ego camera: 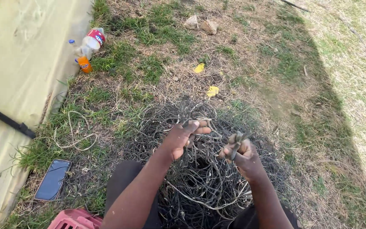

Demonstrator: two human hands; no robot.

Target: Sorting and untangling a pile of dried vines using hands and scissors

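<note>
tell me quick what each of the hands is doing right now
Left hand: closed, pinching pale strands from the dark tangled vine pile.
Right hand: closed in a fist around a small bundle of strands.

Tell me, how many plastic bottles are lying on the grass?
2. The clear bottle with a red label lies at the upper left beside the tan tarp; the small orange bottle lies just below it. Others may be hidden out of frame.
</note>
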